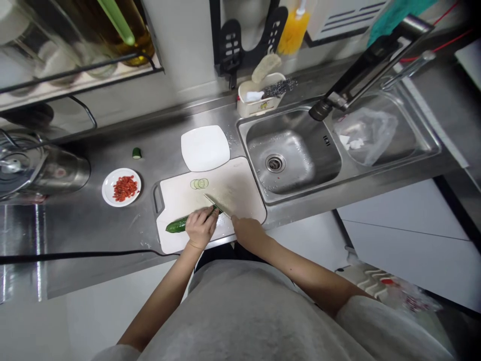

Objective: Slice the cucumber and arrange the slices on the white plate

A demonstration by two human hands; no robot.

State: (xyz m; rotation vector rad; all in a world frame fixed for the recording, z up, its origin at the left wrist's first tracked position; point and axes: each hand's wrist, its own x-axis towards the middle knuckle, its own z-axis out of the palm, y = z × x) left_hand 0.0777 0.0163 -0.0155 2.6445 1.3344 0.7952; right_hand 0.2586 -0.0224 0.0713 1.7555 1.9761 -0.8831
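A green cucumber (176, 225) lies along the near side of the white cutting board (244, 175). My left hand (202, 226) is closed over it near its right end, fingertips close to the blade. In my right hand (248, 231) is the handle of a kitchen knife (220, 204); its blade points up and to the left across the cucumber's right end. Several thin cucumber slices (199, 183) overlap on the board beyond the knife. Whether the blade has cut into the cucumber cannot be made out.
Behind the board sits a white square plate (205, 148). To the left are a small plate (106, 188) of chopped red pieces and a cucumber end (137, 153). The sink (293, 155) with its faucet (349, 90) lies right. A black cord (93, 255) runs along the counter's left front.
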